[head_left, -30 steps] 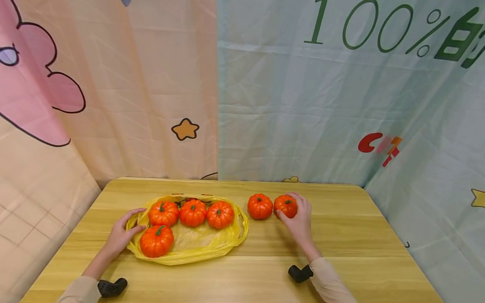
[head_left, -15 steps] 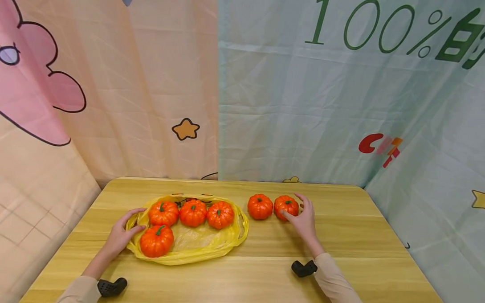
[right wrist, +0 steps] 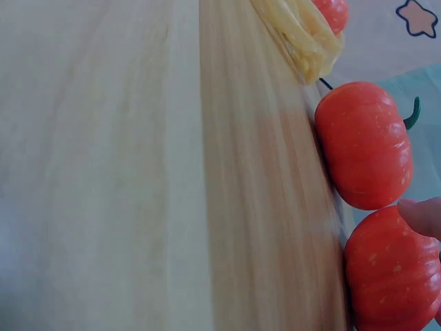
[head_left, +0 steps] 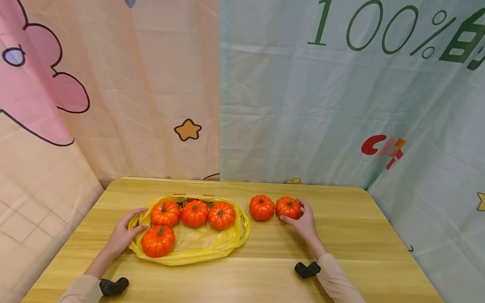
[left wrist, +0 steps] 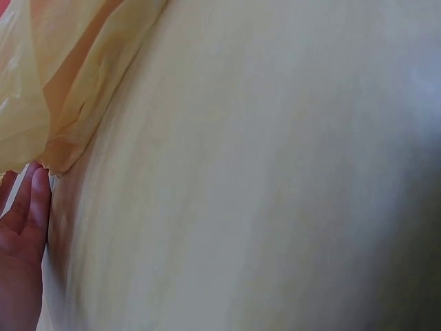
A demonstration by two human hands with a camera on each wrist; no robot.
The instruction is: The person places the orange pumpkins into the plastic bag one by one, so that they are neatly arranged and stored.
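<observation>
An open yellow plastic bag [head_left: 200, 252] lies on the table, with several small shiny orange pumpkins [head_left: 158, 241] in it. My left hand [head_left: 121, 236] holds the bag's left rim, thumb and index finger spread along it; in the left wrist view the fingers [left wrist: 34, 200] meet the bag's lower edge [left wrist: 76, 131]. Right of the bag, two more pumpkins sit side by side. Around the farther right pumpkin [head_left: 287, 208] curls my right hand [head_left: 303, 220], thumb at its front and fingers behind it. Its neighbour [head_left: 261, 208] stands just to the left, nearly touching.
The wooden table [head_left: 230, 285] ends at a back edge against printed curtains [head_left: 292, 104], which also hang along both sides. Black wrist-worn pieces [head_left: 114, 286] sit at both sleeve cuffs, close over the tabletop.
My right hand's fingers loosened from the right pumpkin half a second ago, and now lie lower around its right side. The left hand and bag stay put. The head view has shifted slightly.
</observation>
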